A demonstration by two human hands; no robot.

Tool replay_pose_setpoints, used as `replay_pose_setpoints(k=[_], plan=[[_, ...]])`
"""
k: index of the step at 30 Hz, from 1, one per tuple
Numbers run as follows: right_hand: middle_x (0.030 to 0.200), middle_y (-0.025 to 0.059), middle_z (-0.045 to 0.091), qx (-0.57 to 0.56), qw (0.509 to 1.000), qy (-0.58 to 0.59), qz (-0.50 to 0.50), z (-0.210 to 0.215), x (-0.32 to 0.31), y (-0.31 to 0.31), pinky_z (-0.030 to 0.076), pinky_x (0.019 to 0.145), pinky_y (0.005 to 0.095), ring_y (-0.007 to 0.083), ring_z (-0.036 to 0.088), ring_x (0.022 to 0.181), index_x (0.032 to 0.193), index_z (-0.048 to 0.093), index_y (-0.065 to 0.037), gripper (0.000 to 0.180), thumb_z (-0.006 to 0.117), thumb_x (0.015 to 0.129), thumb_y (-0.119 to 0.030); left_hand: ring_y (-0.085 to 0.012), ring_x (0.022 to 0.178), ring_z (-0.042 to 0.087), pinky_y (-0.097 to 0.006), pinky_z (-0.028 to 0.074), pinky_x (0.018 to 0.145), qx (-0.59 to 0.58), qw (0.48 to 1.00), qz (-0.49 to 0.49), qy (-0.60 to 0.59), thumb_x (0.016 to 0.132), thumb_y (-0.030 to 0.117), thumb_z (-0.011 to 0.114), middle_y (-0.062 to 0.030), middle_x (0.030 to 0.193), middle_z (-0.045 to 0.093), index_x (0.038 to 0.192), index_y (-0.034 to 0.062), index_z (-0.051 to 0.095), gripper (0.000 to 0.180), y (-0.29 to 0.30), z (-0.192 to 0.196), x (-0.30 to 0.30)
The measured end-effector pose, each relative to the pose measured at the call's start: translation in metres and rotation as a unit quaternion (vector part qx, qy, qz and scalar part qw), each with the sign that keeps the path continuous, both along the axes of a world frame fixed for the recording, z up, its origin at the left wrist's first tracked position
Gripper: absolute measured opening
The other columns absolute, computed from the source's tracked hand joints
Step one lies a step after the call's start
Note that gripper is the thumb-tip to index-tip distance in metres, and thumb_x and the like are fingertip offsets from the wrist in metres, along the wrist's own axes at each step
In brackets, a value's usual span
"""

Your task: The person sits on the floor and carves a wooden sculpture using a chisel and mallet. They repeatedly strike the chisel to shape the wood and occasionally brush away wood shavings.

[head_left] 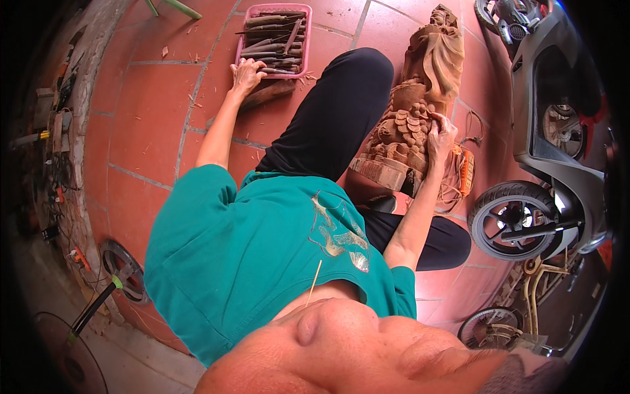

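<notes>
A carved brown wooden statue [420,85] lies on the red tile floor beside my leg in black trousers. My right hand [441,134] rests on its carved lower part, fingers curled against the wood. My left hand [247,73] reaches out to a pink tray [306,14] filled with several wood-handled carving tools; the fingers are bent over the tray's near corner and a tool there. I cannot tell if the fingers grip a tool. A dark wooden piece [269,92] lies just below that hand.
A grey scooter [558,131] with its front wheel [505,220] stands at the right. An orange tool with a cord [464,172] lies beside the statue. A bicycle wheel [489,326] sits lower right. Clutter and cables line the wall at left. A fan [59,354] stands lower left.
</notes>
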State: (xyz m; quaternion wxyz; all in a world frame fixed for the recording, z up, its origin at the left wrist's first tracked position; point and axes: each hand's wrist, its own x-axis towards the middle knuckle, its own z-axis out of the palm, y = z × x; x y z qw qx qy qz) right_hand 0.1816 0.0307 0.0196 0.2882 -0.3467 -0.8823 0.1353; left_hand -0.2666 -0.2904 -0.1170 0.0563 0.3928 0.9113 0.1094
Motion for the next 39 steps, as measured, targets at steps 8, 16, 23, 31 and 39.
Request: replay_pose_setpoints(k=[8,16,23,31,39], plan=[[0.095,0.0135,0.072,-0.009,1.0,0.006,0.001,-0.003,0.003,-0.001,0.048,0.084,0.0377,0.0316,0.066,0.089,0.098,0.071,-0.005,0.015,0.061,0.087,-0.002,-0.0265,0.117,0.054,-0.052,0.038,0.095,0.083,0.994,0.058,0.044,0.084,0.026,0.07,-0.0027,0.118,0.063,0.111,0.0209,0.071,0.027,0.021,-0.024,-0.015],[0.109,0.008,0.071,-0.265,0.952,0.152,-0.019,-0.011,0.018,0.022,0.046,0.095,0.0283,0.0158,0.062,0.105,0.112,0.068,0.002,0.033,0.048,0.086,0.004,-0.0276,0.117,0.056,-0.052,0.048,0.089,0.051,0.991,0.019,0.122,0.087,0.025,0.065,-0.0049,0.119,0.062,0.116,0.0207,0.068,0.029,0.012,-0.048,-0.02],[0.116,0.0134,0.069,-0.399,0.846,0.346,-0.079,-0.008,0.048,0.026,0.053,0.09,0.0304,0.0203,0.066,0.106,0.121,0.062,0.002,0.027,0.05,0.098,-0.003,-0.0274,0.117,0.055,-0.054,0.046,0.092,0.009,0.993,0.012,0.116,0.088,0.023,0.066,-0.0022,0.122,0.06,0.117,0.0233,0.066,0.029,0.029,-0.042,-0.02],[0.108,0.0102,0.072,-0.402,0.832,0.367,-0.105,0.009,0.045,0.025,0.054,0.08,0.0278,0.0173,0.068,0.098,0.114,0.067,-0.001,0.025,0.049,0.097,-0.001,-0.0273,0.115,0.056,-0.053,0.046,0.09,-0.001,0.985,-0.032,0.172,0.088,0.02,0.064,-0.0027,0.121,0.059,0.117,0.019,0.064,0.029,0.018,-0.059,-0.031],[0.117,0.012,0.069,-0.408,0.838,0.342,-0.122,0.013,0.051,0.026,0.055,0.084,0.0304,0.0208,0.067,0.105,0.122,0.064,-0.001,0.028,0.048,0.099,-0.004,-0.0315,0.118,0.052,-0.057,0.043,0.089,-0.055,0.989,0.007,0.135,0.089,0.025,0.066,-0.0056,0.121,0.057,0.117,0.0196,0.058,0.029,0.041,-0.035,-0.006]])
